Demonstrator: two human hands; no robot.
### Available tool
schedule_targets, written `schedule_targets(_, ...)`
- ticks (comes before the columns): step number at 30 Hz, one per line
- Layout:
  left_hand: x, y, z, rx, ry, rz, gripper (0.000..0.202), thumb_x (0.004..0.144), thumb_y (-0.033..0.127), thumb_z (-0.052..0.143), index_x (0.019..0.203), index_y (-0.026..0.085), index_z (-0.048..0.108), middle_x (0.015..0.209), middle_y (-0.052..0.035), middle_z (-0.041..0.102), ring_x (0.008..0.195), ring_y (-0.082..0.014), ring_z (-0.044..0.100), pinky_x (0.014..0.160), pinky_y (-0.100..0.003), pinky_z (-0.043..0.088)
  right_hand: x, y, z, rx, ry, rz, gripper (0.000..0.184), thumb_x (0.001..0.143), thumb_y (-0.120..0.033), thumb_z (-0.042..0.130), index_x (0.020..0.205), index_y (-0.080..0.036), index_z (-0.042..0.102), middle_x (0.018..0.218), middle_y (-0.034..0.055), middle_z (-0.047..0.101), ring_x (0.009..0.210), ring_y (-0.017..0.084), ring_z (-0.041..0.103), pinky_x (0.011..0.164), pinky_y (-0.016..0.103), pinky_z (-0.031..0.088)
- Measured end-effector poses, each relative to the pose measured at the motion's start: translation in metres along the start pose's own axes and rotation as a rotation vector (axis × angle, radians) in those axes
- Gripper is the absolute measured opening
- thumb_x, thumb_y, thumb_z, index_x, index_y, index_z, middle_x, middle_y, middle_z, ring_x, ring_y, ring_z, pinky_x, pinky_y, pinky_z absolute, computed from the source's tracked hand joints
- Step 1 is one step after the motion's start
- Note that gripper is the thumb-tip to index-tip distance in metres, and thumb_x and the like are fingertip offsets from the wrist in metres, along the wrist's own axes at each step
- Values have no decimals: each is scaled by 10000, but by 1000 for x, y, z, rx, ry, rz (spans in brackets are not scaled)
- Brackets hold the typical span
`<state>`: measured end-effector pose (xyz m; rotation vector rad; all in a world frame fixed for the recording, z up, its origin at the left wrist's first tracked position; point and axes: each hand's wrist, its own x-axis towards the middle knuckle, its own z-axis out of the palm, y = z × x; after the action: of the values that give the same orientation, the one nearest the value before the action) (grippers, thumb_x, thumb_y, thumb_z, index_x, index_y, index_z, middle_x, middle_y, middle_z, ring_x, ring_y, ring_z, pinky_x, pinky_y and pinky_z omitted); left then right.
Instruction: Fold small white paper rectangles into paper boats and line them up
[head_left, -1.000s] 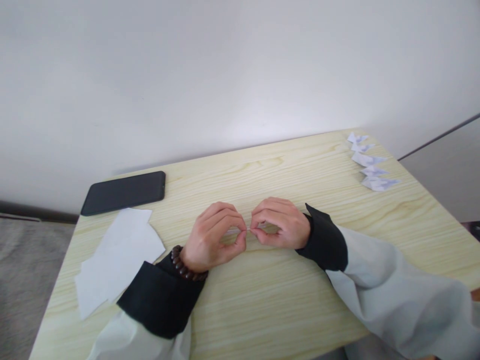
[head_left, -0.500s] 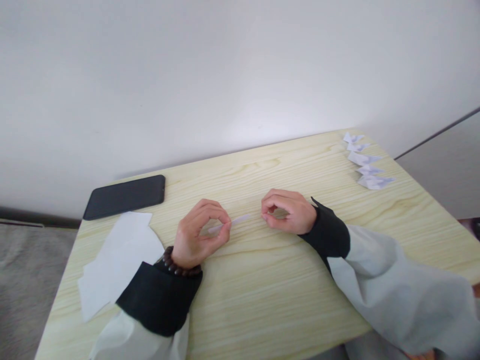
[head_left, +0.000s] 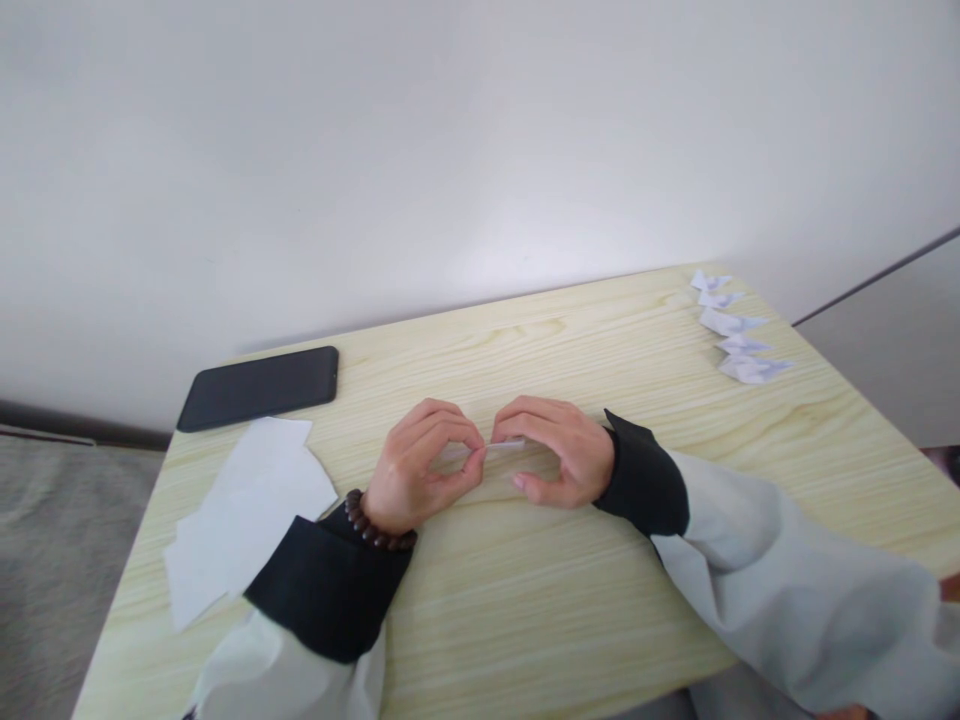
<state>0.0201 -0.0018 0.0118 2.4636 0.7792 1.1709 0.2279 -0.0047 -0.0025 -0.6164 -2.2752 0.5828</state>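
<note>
Between thumb and forefinger, my left hand [head_left: 427, 470] pinches a small folded white paper [head_left: 507, 445], seen nearly edge-on as a thin strip. My right hand [head_left: 559, 450] arches over the paper's right end. Its fingertips are close to the paper's far side, and its thumb is spread apart toward me. Whether those fingertips touch the paper I cannot make out. Part of the paper shows faintly through the gap in my left hand's curled fingers. Both hands are low over the wooden table [head_left: 480, 600].
Left of my left hand lie several overlapping white paper sheets [head_left: 251, 510]. Beyond them a black phone [head_left: 259, 388] rests near the table's back edge. Several small folded paper figures [head_left: 735, 322] form a row at the back right. A white wall [head_left: 480, 170] borders the table behind.
My left hand has moved slightly right with the folded paper. My right hand has come left to the paper, and its pinched thumb and fingers have parted.
</note>
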Motion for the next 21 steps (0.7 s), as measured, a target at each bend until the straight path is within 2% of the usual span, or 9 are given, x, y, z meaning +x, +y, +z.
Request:
schedule_targets(3, 0, 0, 1, 13, -9, 17, 158, 696, 52, 638, 790, 173, 601, 724, -17, 662, 755, -153, 570, 704, -311, 515, 1, -1, 0, -31, 6, -11, 293, 764, -306, 534, 1004, -138, 541, 961, 116, 603, 867, 202, 565, 770, 350, 484)
schedule_targets(8, -1, 2, 3, 21, -29, 28, 159, 692, 54, 638, 784, 177, 599, 721, -15, 664, 764, -157, 573, 709, -313, 519, 2, 0, 2, -155, 86, -75, 94, 853, -228, 525, 874, -158, 584, 830, 68, 640, 742, 152, 564, 683, 281, 475)
schedule_targets(21, -1, -2, -2, 17, -31, -42, 124, 706, 63, 608, 767, 172, 602, 717, -26, 648, 761, -159, 569, 706, -319, 513, -2, 12, -5, -255, 98, -95, 89, 889, -181, 509, 879, -172, 597, 842, 44, 666, 743, 137, 573, 687, 270, 459)
